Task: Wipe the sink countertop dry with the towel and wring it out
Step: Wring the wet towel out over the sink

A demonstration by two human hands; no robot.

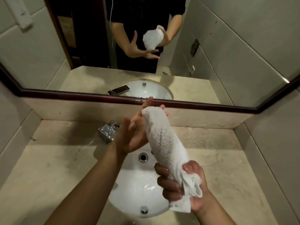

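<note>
White terry towel, rolled into a thick sausage, is held slanting above the white oval sink basin. The right hand has its wet fingers wrapped round the lower end. The left hand lies flat against the upper part, its fingers straight and released. The beige stone surface looks mostly dry, so wiping seems done. The real twist is left: it needs both hands gripping.

We've got the towel above the sink basin, right hand gripping its near end, left hand flat against its far end. Soap dispenser sits on the countertop behind-left of the basin, mirror behind everything.
</note>
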